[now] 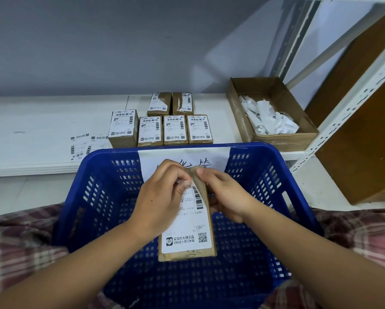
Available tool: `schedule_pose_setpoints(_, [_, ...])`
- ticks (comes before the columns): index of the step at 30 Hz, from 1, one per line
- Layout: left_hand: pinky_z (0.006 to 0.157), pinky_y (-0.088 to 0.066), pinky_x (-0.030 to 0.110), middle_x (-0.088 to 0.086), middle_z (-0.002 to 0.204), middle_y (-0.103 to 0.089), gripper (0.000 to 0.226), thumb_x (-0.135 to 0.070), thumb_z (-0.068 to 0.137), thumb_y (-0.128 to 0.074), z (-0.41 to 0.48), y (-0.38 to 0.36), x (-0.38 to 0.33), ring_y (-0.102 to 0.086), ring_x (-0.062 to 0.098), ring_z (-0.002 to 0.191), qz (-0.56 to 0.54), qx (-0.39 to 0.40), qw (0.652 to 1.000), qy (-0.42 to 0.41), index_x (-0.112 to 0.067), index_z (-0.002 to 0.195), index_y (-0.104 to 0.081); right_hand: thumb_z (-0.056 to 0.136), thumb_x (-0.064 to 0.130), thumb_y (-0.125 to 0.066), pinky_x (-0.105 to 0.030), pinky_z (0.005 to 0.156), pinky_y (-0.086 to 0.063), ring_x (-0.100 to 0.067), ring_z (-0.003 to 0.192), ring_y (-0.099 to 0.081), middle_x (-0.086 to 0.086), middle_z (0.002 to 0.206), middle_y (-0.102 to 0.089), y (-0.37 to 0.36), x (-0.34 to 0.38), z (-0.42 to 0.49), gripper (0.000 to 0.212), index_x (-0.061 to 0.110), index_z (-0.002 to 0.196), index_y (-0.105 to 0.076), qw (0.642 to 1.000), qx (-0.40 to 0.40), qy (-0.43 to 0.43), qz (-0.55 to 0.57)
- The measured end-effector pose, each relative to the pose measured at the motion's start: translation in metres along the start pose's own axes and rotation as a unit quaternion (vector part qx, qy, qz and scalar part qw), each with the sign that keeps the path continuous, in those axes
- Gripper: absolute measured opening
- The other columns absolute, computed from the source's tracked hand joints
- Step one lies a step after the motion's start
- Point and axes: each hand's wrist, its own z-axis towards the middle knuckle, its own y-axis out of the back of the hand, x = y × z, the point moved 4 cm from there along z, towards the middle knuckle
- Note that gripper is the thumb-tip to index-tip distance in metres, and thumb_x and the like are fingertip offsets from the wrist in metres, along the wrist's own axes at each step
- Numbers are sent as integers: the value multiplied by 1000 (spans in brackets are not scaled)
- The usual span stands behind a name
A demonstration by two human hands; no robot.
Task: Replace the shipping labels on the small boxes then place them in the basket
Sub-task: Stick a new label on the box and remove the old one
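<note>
Above the blue plastic basket (298,197) I hold a small brown box (206,250) with a white shipping label (187,230) on its top face. My right hand (227,195) grips the box's far end. My left hand (158,201) pinches the label's upper left corner, which is lifted off the cardboard. Several more labelled small boxes (176,129) stand in rows on the white shelf (42,121) behind the basket. Two loose label sheets (86,146) lie flat on the shelf to the left of them.
An open cardboard carton (283,139) at the back right holds crumpled peeled labels (267,118). A white perforated rack post (347,110) and a brown board (365,134) stand at the right. A paper sign (209,157) is taped to the basket's far wall. The basket rests on my lap.
</note>
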Motion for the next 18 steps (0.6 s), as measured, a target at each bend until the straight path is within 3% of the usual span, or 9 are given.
schedule_pose_setpoints(4, [72,-41,12,-14,88,-48,6,-29,90,-42,0,-1,3,-51,1,88,-35,7,999,16,-26,87,-47,95,48,-51,-31,59,-54,-19,78,-68,-5,93,-71,0,-3,1,42,16,120,-63,1000,-5,-26,11])
schedule_pose_setpoints(8, [73,-37,5,-20,88,-46,15,-26,92,-47,3,0,10,-49,-3,86,-10,-11,999,31,-15,88,-57,87,49,-61,-37,72,-57,-18,96,-69,-2,111,-70,-2,-8,0,51,35,134,-49,998,25,-59,-3])
schedule_pose_setpoints(12, [80,-37,4,-16,92,-49,6,-14,89,-53,3,2,12,-50,-5,91,-31,-10,999,40,-14,93,-58,89,36,-65,-48,82,-58,-25,110,-65,-4,117,-68,-3,-11,-1,57,41,140,-39,994,58,-85,48])
schedule_pose_setpoints(15, [91,-41,10,-8,102,-48,22,-24,87,-55,1,2,11,-50,0,102,-107,-21,990,95,-35,104,-46,90,31,-65,-46,81,-58,-27,110,-65,-8,119,-68,-2,-10,-1,56,39,139,-39,996,46,-68,47])
schedule_pose_setpoints(18, [87,-39,14,-10,98,-43,20,-45,86,-53,3,7,13,-47,6,95,-3,-40,995,92,-28,96,-49,87,29,-69,-43,75,-59,-26,105,-67,-9,121,-66,1,-13,2,56,31,135,-40,995,-22,-35,89])
